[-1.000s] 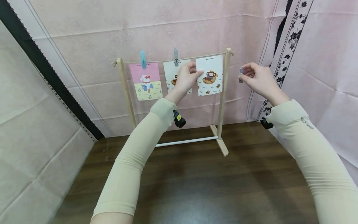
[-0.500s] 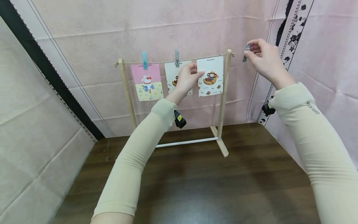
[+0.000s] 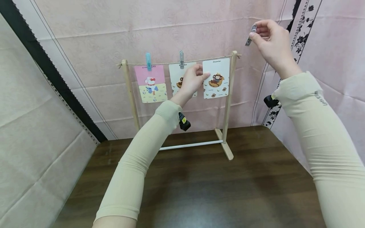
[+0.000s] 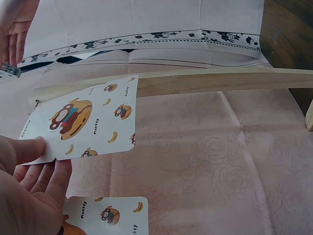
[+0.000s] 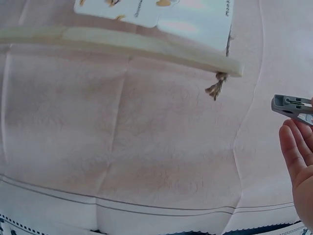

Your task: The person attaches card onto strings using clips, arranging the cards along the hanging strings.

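Note:
My left hand point(image 3: 191, 83) pinches the left edge of a white monkey card point(image 3: 216, 90) between thumb and fingers. The card is held up at the string point(image 3: 199, 60), near the right post of a wooden rack point(image 3: 229, 95). High to the right, my right hand point(image 3: 274, 46) pinches a grey clothespin point(image 3: 250, 36), apart from card and string. A second monkey card point(image 3: 174, 70) hangs behind my left hand from a grey clothespin point(image 3: 181, 60), partly hidden. Further left, a pink and yellow card point(image 3: 149, 74) hangs from a blue clothespin point(image 3: 148, 61).
The rack stands on a dark wooden table point(image 3: 199, 183), with a white bar point(image 3: 191, 145) low between its legs. A pink cloth point(image 3: 182, 28) rises close behind it. Pale cloth sides point(image 3: 40, 126) flank the table.
My right hand has risen with the grey clothespin, from beside the post to well above the string, and the clothespin has tilted. The left hand still holds the card in nearly the same place.

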The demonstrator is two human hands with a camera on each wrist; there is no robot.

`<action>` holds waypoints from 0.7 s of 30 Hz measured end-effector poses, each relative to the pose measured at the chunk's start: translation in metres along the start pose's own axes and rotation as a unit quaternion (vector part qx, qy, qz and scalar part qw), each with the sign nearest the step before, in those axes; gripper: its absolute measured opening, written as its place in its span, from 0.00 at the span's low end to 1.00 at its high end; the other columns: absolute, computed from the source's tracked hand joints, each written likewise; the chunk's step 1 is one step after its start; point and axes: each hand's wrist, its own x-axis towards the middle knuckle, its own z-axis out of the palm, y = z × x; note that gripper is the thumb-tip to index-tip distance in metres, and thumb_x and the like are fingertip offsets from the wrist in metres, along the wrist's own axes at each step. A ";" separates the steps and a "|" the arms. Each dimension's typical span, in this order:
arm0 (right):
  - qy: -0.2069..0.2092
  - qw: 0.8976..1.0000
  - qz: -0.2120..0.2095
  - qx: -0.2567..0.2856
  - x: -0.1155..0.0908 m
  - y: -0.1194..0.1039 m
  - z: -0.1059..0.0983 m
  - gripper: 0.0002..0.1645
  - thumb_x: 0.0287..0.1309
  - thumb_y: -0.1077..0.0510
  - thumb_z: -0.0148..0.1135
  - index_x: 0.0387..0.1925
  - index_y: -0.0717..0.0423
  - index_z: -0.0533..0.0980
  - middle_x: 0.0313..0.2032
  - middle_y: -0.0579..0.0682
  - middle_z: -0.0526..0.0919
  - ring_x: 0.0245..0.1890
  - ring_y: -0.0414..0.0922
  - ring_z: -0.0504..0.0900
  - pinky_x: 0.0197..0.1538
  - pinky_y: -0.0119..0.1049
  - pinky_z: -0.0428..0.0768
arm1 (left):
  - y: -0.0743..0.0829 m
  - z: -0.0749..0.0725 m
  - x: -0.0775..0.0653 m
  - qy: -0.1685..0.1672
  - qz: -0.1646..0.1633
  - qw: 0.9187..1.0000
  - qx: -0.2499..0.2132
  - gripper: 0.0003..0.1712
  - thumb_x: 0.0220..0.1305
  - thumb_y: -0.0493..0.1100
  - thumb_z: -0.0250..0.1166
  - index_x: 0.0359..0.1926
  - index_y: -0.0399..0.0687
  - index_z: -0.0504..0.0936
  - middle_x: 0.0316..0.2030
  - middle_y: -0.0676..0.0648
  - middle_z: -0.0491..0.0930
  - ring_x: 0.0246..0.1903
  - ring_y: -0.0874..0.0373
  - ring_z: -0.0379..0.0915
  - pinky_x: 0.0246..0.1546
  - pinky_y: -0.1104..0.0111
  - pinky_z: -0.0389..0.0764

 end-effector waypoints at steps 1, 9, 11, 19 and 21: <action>0.002 1.000 0.000 0.002 0.000 -0.001 0.001 0.19 0.68 0.55 0.64 0.57 0.55 0.77 0.42 0.36 0.77 0.45 0.33 0.77 0.58 0.27 0.74 | 0.000 0.000 0.000 -0.001 0.000 1.000 0.000 0.15 0.69 0.40 0.66 0.54 0.41 0.80 0.42 0.46 0.85 0.44 0.58 0.79 0.44 0.71 0.79; 0.001 0.999 0.005 0.034 0.003 -0.010 0.007 0.20 0.66 0.57 0.66 0.57 0.56 0.78 0.42 0.36 0.80 0.45 0.34 0.78 0.58 0.27 0.74 | 0.002 -0.002 0.000 -0.005 -0.003 1.000 0.006 0.15 0.70 0.40 0.66 0.54 0.42 0.80 0.42 0.47 0.85 0.45 0.58 0.78 0.44 0.71 0.78; 0.001 0.999 0.013 0.051 0.004 -0.013 0.007 0.19 0.65 0.56 0.67 0.56 0.55 0.79 0.42 0.37 0.81 0.45 0.34 0.79 0.58 0.27 0.74 | 0.002 -0.002 0.000 -0.006 -0.002 1.000 0.007 0.15 0.70 0.40 0.66 0.55 0.42 0.80 0.43 0.47 0.85 0.46 0.58 0.79 0.45 0.71 0.78; 0.008 0.988 0.043 0.145 0.008 -0.026 0.011 0.13 0.60 0.60 0.72 0.47 0.52 0.84 0.38 0.38 0.86 0.43 0.35 0.83 0.55 0.26 0.75 | 0.003 -0.002 -0.001 -0.010 -0.002 1.000 0.017 0.16 0.70 0.41 0.66 0.55 0.41 0.79 0.43 0.46 0.85 0.46 0.57 0.79 0.44 0.71 0.78; 0.011 0.987 0.043 0.151 0.009 -0.028 0.013 0.12 0.59 0.60 0.73 0.45 0.51 0.85 0.36 0.38 0.86 0.42 0.35 0.83 0.52 0.26 0.74 | 0.003 -0.003 -0.001 -0.011 -0.004 1.000 0.016 0.16 0.70 0.41 0.66 0.55 0.41 0.79 0.43 0.46 0.85 0.45 0.57 0.79 0.44 0.71 0.78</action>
